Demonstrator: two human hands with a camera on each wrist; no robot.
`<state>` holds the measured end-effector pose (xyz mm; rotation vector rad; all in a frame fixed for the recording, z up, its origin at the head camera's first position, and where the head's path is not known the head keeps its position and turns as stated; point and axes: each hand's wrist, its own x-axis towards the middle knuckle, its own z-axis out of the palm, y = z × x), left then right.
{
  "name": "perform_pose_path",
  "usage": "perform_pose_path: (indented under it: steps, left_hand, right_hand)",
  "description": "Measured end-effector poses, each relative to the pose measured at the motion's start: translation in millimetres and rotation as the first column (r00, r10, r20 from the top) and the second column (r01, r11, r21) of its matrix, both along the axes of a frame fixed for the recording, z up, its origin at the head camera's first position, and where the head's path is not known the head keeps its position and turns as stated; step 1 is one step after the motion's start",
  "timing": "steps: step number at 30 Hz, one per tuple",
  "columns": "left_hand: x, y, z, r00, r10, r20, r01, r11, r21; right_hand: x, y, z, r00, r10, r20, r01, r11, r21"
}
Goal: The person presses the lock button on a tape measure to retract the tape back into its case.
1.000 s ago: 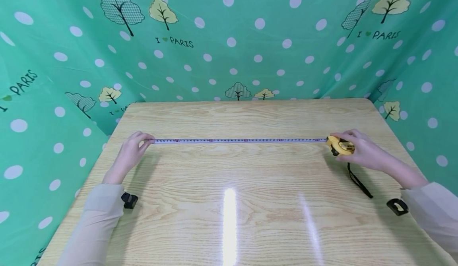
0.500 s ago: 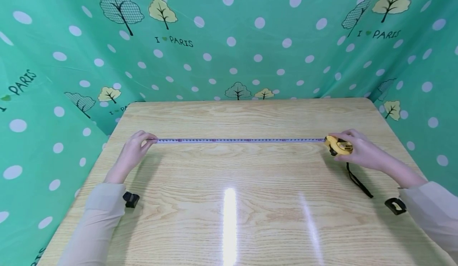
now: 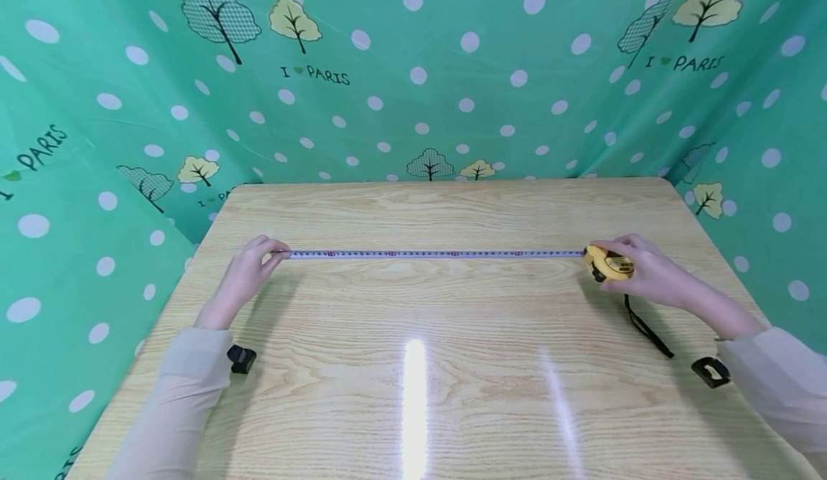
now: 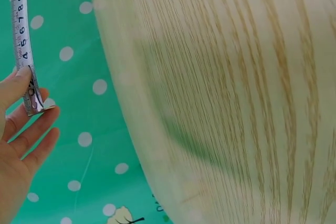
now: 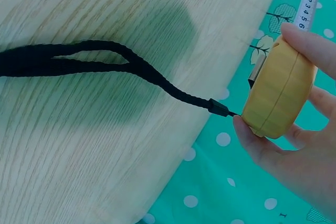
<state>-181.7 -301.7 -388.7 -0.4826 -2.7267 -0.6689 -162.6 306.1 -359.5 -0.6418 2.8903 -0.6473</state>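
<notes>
A yellow tape measure [image 3: 609, 264] is held in my right hand [image 3: 652, 272], thumb and fingers around its case. From it the white blade [image 3: 420, 255] runs straight across to the left, pulled out over the table. My left hand [image 3: 245, 272] pinches the blade's end between thumb and fingers. In the left wrist view the thumb [image 4: 22, 77] presses on the printed face near the metal end hook [image 4: 38, 109]. A black wrist strap [image 5: 152, 74] hangs from the case in the right wrist view, down toward the table.
Below both hands lies a light wood-grain table [image 3: 413, 300] with a bright light reflection. A green dotted curtain [image 3: 413, 92] closes off the back and sides. Black wrist camera mounts [image 3: 242, 359] show at the sleeves.
My left hand has moved slightly right and my right hand slightly left, so the hands are closer and the stretch of blade between them is shorter. Both grips are the same.
</notes>
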Motion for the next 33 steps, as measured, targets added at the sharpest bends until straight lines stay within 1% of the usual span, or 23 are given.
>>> perform_pose_path:
  steps: [12, 20, 28, 33]
  left_hand:
    - [-2.3, 2, 1.3, 1.000, -0.012, -0.010, 0.012, 1.000, -0.009]
    - [-4.5, 4, 3.4, 1.000, -0.012, 0.010, 0.012, 1.000, -0.010]
    - [-4.8, 4, 5.8, 0.999, -0.018, 0.034, 0.018, 1.000, -0.001]
    - [-5.2, 5, 6.2, 0.999, -0.015, 0.043, 0.015, 1.000, -0.006]
  right_hand:
    - [-1.1, -4, 1.2, 1.000, -0.001, 0.015, 0.001, 1.000, 0.006]
    - [-3.2, -7, 3.0, 1.000, -0.003, 0.009, 0.003, 1.000, 0.012]
    - [-4.0, -10, 4.6, 1.000, 0.021, -0.010, -0.021, 1.000, 0.002]
    - [-4.1, -13, 5.7, 1.000, 0.015, -0.008, -0.015, 1.000, 0.004]
